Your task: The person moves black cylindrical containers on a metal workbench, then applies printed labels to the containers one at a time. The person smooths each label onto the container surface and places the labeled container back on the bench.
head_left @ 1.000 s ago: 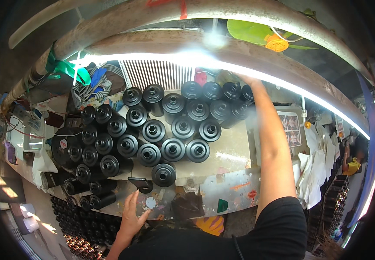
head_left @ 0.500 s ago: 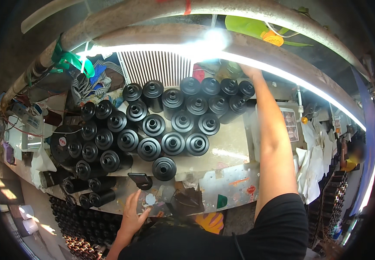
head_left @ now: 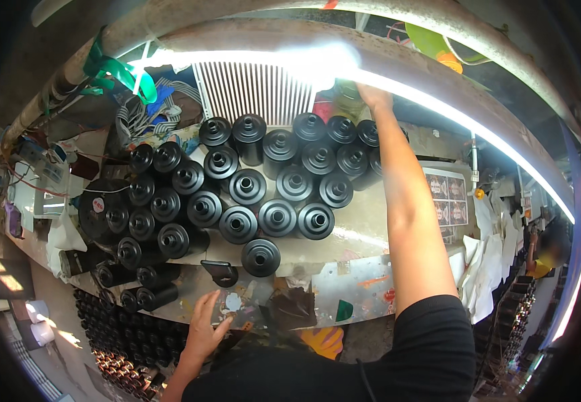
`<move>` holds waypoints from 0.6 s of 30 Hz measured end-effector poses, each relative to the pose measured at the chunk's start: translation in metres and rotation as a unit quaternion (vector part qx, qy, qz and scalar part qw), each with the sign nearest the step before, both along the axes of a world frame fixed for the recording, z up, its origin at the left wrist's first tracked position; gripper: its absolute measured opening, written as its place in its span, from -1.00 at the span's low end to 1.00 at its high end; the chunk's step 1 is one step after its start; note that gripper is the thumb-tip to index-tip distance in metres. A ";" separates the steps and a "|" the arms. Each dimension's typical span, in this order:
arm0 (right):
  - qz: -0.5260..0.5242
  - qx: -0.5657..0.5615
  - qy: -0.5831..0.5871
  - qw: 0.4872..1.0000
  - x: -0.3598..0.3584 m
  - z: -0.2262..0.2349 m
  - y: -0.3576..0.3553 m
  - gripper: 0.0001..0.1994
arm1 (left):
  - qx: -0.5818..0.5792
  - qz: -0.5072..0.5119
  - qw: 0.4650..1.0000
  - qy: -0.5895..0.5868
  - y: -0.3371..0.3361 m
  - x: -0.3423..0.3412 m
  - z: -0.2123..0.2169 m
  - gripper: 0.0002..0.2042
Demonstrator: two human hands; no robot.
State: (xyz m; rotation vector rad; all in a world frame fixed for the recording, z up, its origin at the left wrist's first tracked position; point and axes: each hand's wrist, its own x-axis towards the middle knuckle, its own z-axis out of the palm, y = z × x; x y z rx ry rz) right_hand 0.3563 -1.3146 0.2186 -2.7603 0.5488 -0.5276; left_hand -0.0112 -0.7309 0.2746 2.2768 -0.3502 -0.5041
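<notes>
Head view shows the right hand (head_left: 374, 97) beside a greenish see-through container (head_left: 348, 104), behind black flanged cylinders (head_left: 239, 224) on the counter (head_left: 304, 254); glare hides its fingers, so I cannot tell their grip. The left hand (head_left: 204, 329) is loosely open, empty; careful reaching needs the right forearm lifted clear of the cylinders.

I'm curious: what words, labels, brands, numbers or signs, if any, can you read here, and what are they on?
Nothing is readable.
Pale round sticker on the dark round container: too small.
Red round sticker on the metal sheet: too small.
Printed picture sheet at right: too blurred.
</notes>
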 end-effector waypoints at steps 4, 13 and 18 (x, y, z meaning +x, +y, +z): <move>0.044 0.054 -0.029 0.997 -0.017 0.009 0.048 -0.13 | -0.012 0.022 1.000 -0.002 -0.004 -0.003 0.003 -0.37; -0.079 0.141 0.030 0.986 -0.036 0.032 0.049 -0.05 | -0.007 0.021 0.999 0.029 0.001 -0.009 0.001 -0.42; -0.073 0.138 0.044 0.987 -0.037 0.041 0.057 0.00 | -0.004 0.027 1.000 0.008 0.007 -0.018 0.001 -0.43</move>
